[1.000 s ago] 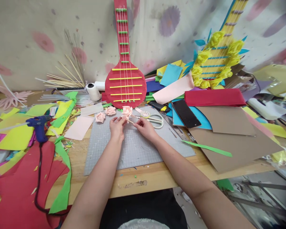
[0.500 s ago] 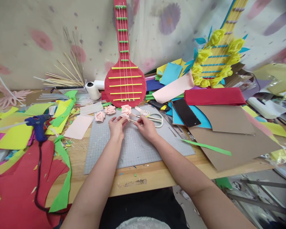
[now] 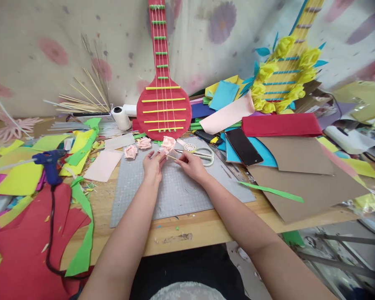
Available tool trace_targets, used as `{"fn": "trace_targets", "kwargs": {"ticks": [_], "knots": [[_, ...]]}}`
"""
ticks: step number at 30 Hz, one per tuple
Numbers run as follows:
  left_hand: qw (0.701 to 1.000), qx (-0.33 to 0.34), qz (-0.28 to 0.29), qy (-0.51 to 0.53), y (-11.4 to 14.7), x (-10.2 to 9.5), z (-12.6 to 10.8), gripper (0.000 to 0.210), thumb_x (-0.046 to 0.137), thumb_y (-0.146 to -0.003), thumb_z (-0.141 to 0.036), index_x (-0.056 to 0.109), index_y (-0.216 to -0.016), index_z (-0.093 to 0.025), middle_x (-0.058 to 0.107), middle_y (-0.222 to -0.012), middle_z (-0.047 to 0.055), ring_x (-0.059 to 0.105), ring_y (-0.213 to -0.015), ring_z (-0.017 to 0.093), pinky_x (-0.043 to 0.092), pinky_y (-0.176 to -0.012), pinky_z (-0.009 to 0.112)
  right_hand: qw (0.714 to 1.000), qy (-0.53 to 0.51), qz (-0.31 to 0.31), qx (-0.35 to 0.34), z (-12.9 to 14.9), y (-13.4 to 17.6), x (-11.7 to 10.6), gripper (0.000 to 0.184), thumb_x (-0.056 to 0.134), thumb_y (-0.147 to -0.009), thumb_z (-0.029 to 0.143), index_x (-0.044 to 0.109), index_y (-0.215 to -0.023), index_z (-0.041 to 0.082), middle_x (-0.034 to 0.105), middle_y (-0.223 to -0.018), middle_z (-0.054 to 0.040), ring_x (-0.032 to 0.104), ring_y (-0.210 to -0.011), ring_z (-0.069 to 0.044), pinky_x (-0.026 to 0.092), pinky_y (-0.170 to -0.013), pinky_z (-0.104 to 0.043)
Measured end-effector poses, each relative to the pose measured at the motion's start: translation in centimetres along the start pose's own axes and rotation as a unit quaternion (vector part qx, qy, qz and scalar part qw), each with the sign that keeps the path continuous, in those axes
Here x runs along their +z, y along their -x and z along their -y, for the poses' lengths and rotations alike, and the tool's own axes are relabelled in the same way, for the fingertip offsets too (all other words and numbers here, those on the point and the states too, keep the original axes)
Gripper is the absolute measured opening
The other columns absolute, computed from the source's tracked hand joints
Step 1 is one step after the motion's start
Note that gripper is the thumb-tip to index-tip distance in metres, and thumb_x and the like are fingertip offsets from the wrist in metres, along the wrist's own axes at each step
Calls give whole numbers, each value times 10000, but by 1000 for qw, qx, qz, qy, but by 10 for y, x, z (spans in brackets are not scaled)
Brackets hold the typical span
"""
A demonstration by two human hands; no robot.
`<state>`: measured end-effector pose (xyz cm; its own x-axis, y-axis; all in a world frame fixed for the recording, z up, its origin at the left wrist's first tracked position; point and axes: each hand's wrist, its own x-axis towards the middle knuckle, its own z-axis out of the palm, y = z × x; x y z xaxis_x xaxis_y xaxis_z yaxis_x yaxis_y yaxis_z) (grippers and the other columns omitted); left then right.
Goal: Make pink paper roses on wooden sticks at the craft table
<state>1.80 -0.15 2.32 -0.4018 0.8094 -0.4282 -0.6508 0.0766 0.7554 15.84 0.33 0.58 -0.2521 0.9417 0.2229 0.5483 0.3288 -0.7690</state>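
Note:
Over the grey cutting mat (image 3: 181,196), my left hand (image 3: 153,166) pinches the base of a pink paper rose (image 3: 168,143). My right hand (image 3: 191,163) is closed on a thin wooden stick (image 3: 172,157) whose tip points at the underside of that rose; whether it goes into the flower is hidden by my fingers. Two finished-looking pink paper roses, one (image 3: 130,152) nearer and one (image 3: 144,143) farther, lie left of my hands. Scissors (image 3: 208,156) with pale handles lie just behind my right hand, beside a white round disc (image 3: 190,147).
A red paper lute (image 3: 164,110) leans upright behind the mat. At left are a blue glue gun (image 3: 51,164) and paper scraps. A phone (image 3: 244,146), brown card (image 3: 303,183) and red crepe paper (image 3: 281,125) lie at right. A yellow-flowered instrument (image 3: 281,79) stands behind.
The rose has shifted slightly to the right and turned a little in my left hand. My right hand with the stick stays almost in place.

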Motion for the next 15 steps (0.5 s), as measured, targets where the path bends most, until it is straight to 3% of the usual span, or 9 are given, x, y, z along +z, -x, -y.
{"fn": "trace_targets", "kwargs": {"ticks": [7, 15], "knots": [[1000, -8, -11, 18, -3, -1, -1, 392, 618, -640, 39, 367, -823, -200, 627, -697, -20, 650, -659, 114, 516, -744, 265, 999, -24, 32, 11, 2, 0, 1, 228, 566, -760, 388, 505, -661, 191, 537, -587, 23, 452, -539, -107, 306, -530, -229], [1000, 14, -10, 14, 0, 1, 0, 356, 617, -666, 21, 378, -809, -201, 621, -693, -36, 641, -642, 98, 514, -742, 257, 999, 20, 47, 3, 2, -3, 2, 265, 470, -827, 388, 517, -658, 190, 517, -581, 13, 444, -547, -113, 277, -533, -228]]}}
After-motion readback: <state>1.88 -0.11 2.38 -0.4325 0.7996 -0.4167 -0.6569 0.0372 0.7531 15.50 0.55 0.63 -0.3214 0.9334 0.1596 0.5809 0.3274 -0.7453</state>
